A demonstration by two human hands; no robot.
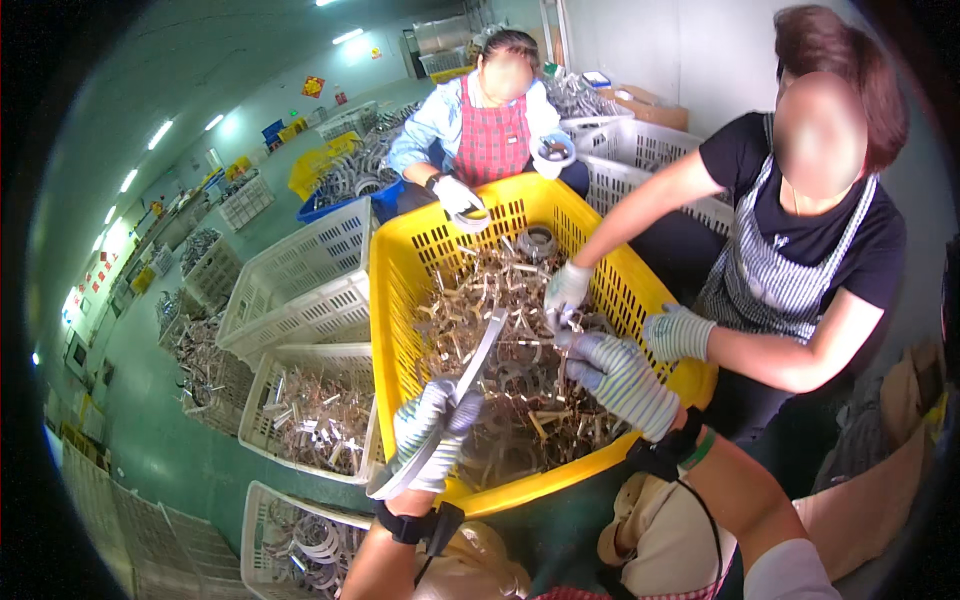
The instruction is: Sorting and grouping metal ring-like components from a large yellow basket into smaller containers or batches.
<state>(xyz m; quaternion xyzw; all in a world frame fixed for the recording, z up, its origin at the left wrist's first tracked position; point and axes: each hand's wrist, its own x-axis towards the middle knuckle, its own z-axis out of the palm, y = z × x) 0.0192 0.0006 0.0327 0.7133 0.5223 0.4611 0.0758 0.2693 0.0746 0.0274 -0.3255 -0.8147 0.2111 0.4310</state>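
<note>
My left hand (pixel 432 428), in a striped work glove, is closed round a long flat metal band (pixel 480 352). One end of the band points up over the yellow crate (pixel 560 480), and a curved part passes below the hand near the crate's front left rim. My right hand (pixel 625 385), also gloved, reaches over the crate's right side with its fingers bent together. Whatever those fingers hold is too small to make out. Beneath both hands lies a tangled heap of metal clamp pieces (pixel 510 400) with thin bolts and curved bands.
A co-worker's gloved hand (pixel 567 290) works in the heap beside my right hand; their other hand (pixel 680 333) is at the right rim. Opposite, another person holds a ring-shaped band (pixel 470 218) and a small bucket (pixel 553 155). White crates (pixel 300 285) of metal parts stand left.
</note>
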